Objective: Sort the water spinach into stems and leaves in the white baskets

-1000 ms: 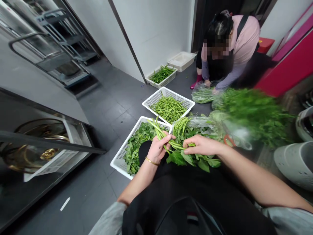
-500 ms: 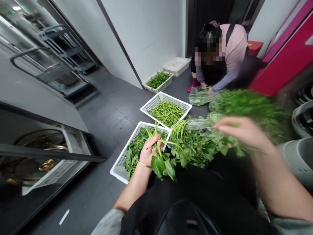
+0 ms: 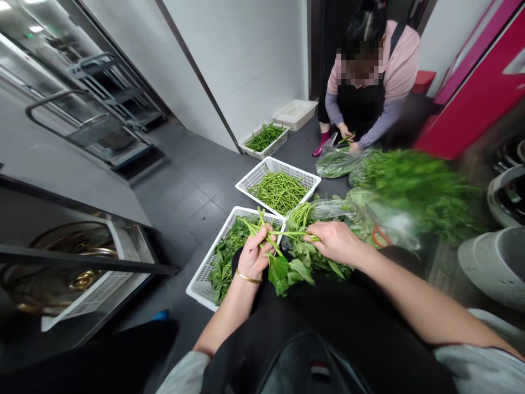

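Observation:
My left hand (image 3: 254, 253) is closed round several green leafy stems (image 3: 279, 269), their cut ends poking up past the thumb and the leaves hanging below. Between thumb and fingers, my right hand (image 3: 334, 241) pinches the end of one stem that stretches across from the left hand. Below my left hand sits a white basket (image 3: 200, 273) of leafy greens (image 3: 227, 257). Behind it, another white basket (image 3: 250, 178) holds cut green stems (image 3: 279, 190). A heap of leafy stems (image 3: 301, 213), partly in clear plastic, lies under and beyond my right hand.
A co-worker (image 3: 369, 82) crouches opposite, handling greens in a clear bag (image 3: 336, 163). Orange-handled scissors (image 3: 381, 236) lie right of my hand. At right are a feathery green pile (image 3: 418, 180) and a grey bucket (image 3: 492, 262); at left, a metal rack (image 3: 143, 265) and carts (image 3: 102, 131).
My right hand has come in from the right to the stem held by my left. A dark leg-like shape with a blue tip has appeared at lower left. The co-worker's hands have lifted slightly.

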`<state>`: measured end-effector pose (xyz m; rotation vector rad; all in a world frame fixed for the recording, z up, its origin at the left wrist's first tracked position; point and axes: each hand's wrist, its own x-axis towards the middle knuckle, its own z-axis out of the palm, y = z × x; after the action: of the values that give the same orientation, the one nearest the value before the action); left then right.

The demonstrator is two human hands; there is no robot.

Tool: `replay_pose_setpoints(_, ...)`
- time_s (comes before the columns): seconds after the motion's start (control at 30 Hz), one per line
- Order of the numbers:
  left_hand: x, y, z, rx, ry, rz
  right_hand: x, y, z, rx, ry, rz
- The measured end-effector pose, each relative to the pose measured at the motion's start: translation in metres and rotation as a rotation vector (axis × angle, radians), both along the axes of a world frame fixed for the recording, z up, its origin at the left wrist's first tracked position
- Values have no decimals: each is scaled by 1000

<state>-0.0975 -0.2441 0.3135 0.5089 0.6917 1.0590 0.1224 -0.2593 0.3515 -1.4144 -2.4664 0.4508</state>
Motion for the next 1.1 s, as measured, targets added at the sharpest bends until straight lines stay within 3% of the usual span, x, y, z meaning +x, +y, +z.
replay_pose_setpoints(0.1, -2, 0, -4, 31, 46, 44, 10, -1, -9, 25, 48, 56)
replay_pose_setpoints(0.2, 6, -4, -6, 105, 110, 90, 16, -4, -16, -15, 331, 13)
replay_pose_setpoints(0.27, 14, -7, -5, 133, 132, 107, 21, -4, -20, -100, 581, -131)
replay_pose_setpoints(0.33, 20, -9, -3, 140, 144, 136, 32, -1, -24, -136, 794, -381)
replay_pose_setpoints(0.4, 19, -8, 0, 145, 146, 197, 53, 4, -24, -90, 956, -656)
replay_pose_setpoints(0.47, 14, -6, 2, 162, 150, 243, 80, 8, -17, -23, 1020, -827)
replay_pose_setpoints(0.53, 9, -5, 3, 180, 162, 224, 101, 10, -4, 0, 930, -784)
replay_pose_setpoints(0.6, 7, -6, 3, 194, 166, 182, 106, 10, 12, -24, 743, -599)
replay_pose_setpoints(0.73, 11, -8, 3, 219, 173, 123, 66, 12, 34, -182, 456, -133)
replay_pose_setpoints(0.83, 12, -9, 5, 232, 193, 86, 25, 20, 30, -312, 301, 231)
replay_pose_setpoints(0.93, 13, -14, 4, 217, 204, 72, 8, 25, 12, -334, 274, 425)
replay_pose_setpoints(1.0, 16, -17, 3, 197, 202, 95, 15, 28, -3, -318, 429, 299)
replay_pose_setpoints(1.1, 19, -16, 0, 151, 148, 211, 47, 30, -22, -172, 747, -244)
